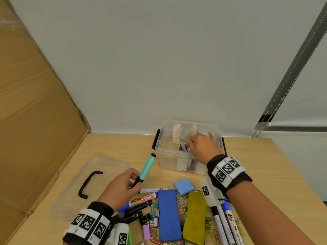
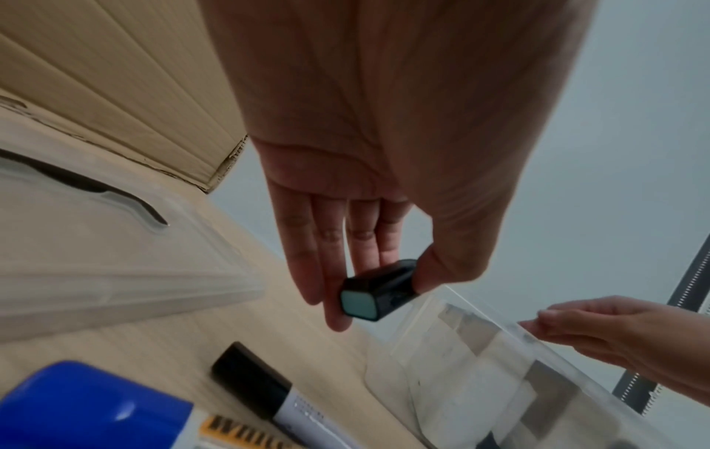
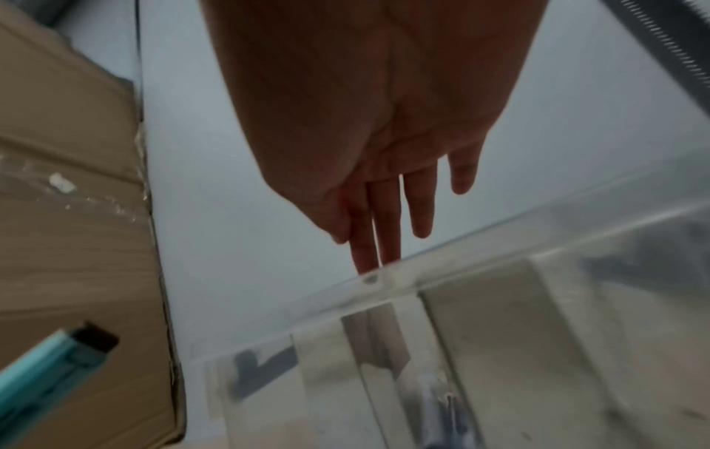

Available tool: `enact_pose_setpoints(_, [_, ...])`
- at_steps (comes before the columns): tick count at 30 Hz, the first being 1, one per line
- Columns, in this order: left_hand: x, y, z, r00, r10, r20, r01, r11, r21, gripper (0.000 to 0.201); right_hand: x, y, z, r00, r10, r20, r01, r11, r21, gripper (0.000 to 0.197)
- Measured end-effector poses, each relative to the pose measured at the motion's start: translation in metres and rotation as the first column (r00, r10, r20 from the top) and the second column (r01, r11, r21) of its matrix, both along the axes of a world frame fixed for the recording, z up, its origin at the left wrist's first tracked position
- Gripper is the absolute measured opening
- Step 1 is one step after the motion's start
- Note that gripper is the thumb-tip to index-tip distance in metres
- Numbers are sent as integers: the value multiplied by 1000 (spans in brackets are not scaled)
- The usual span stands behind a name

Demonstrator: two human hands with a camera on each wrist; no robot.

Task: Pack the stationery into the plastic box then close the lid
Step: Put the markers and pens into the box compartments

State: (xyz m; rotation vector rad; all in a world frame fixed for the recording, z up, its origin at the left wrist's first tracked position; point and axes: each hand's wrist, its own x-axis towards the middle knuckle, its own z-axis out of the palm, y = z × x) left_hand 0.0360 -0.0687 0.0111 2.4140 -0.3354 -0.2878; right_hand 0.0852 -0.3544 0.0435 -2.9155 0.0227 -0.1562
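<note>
A clear plastic box with black side latches stands open at the back of the table; cardboard dividers and a few pens are inside. My right hand hovers over the box with straight fingers, holding nothing. My left hand pinches the black end of a teal marker between thumb and fingers, left of the box, with the marker tilted up toward it. The clear lid with its black handle lies flat at the left.
Loose stationery fills the near table: a blue eraser block, a yellow cloth, a light-blue box, whiteboard markers, binder clips, paper clips, pens. A cardboard sheet leans at the left. The wall is behind.
</note>
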Motion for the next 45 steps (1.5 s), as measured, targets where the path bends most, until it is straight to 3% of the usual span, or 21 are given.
enact_pose_setpoints(4, [-7,-6,-4,1000,8,-14,-8,1000,-30,15,-25,-34,-14,973,-140,185,130,989,66,32])
enact_pose_setpoints(6, [-11,-15,-1,1000,9,-2,-9,999,-49,15,-33,-49,-27,967,-216,133,207,975,74,47])
enact_pose_setpoints(9, [-16,-41,9,997,17,79,-9,996,-91,16,-37,-56,-44,978,-202,48,186,956,228,57])
enact_pose_setpoints(13, [-7,-89,29,962,70,265,-62,997,-41,19,-38,-53,-57,971,-197,132,145,933,329,55])
enact_pose_setpoints(17, [24,-143,43,928,46,370,-107,984,146,23,-36,-52,-60,967,-201,158,142,936,321,56])
enact_pose_setpoints(24, [68,-215,37,949,56,310,-186,893,410,23,-37,-52,-60,970,-198,143,151,945,289,56])
enact_pose_setpoints(28, [76,-223,25,967,-105,231,-36,844,535,26,-37,-54,-61,972,-190,138,146,950,275,56])
enact_pose_setpoints(30, [73,-219,25,971,-137,198,24,874,485,31,-37,-54,-62,971,-189,146,145,951,273,55])
enact_pose_setpoints(32, [61,-209,26,968,-124,218,44,940,338,40,-37,-55,-63,970,-186,154,140,953,270,55])
enact_pose_setpoints(35, [29,-176,26,906,-105,409,81,994,76,37,-36,-55,-65,969,-183,167,134,954,268,56])
enact_pose_setpoints(37, [9,-143,24,874,-49,484,59,998,-5,36,-36,-56,-66,968,-180,176,129,954,271,55])
enact_pose_setpoints(40, [-7,-85,8,883,42,468,-64,997,32,27,-36,-57,-65,968,-168,187,111,953,281,52])
enact_pose_setpoints(43, [-18,-35,-9,938,94,333,-175,959,223,25,-37,-57,-66,968,-158,196,97,953,287,50])
enact_pose_setpoints(45, [-21,-15,-19,971,89,223,-162,928,337,27,-36,-57,-66,968,-152,198,91,954,286,49])
